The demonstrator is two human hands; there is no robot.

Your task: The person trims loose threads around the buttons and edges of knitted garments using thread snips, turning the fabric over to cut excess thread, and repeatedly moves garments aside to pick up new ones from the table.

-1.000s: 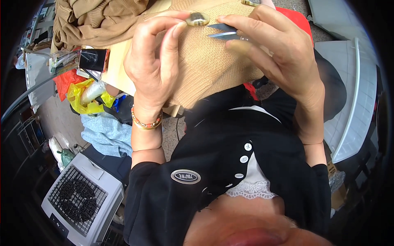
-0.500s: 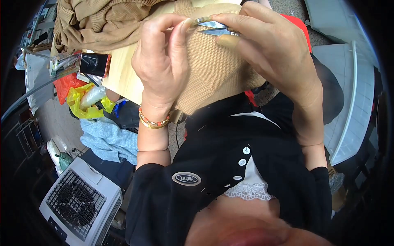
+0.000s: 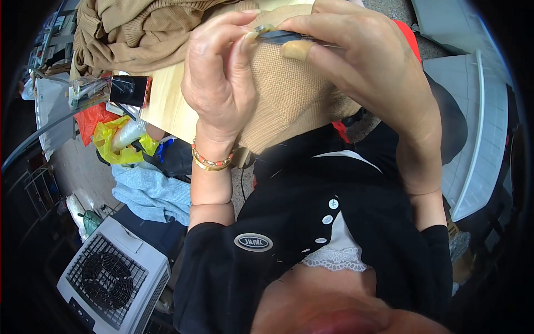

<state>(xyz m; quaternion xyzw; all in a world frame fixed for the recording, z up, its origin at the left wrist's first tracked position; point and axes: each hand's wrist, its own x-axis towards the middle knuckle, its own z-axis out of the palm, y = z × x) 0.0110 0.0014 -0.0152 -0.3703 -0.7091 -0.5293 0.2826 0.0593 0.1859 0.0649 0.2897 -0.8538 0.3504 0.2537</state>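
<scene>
My right hand [image 3: 370, 61] grips small snips [image 3: 281, 37], thumb and forefinger on either side; a tan cover sits on the thumb tip. The blades look closed together and point toward my left fingertips. My left hand [image 3: 217, 78], with bracelets at the wrist, is pinched at thumb and forefinger near the blade tips. A small brownish bit [image 3: 266, 28] shows at that pinch, too small to name. Beneath both hands a tan knitted piece [image 3: 289, 83] with a ribbed edge lies over the table and hangs toward my lap.
A heap of brown knitwear [image 3: 139, 33] covers the far left of the wooden table [image 3: 167, 103]. A phone [image 3: 129, 91] lies at its left edge. Below are a yellow bag [image 3: 105, 142], light blue knitwear [image 3: 150, 192] and an air cooler [image 3: 111, 273]. A grey plastic bin [image 3: 473, 145] stands right.
The snips' blades, apart before, now look closed. My right hand has moved slightly left and up, closer to my left fingertips. The left hand keeps its pinch.
</scene>
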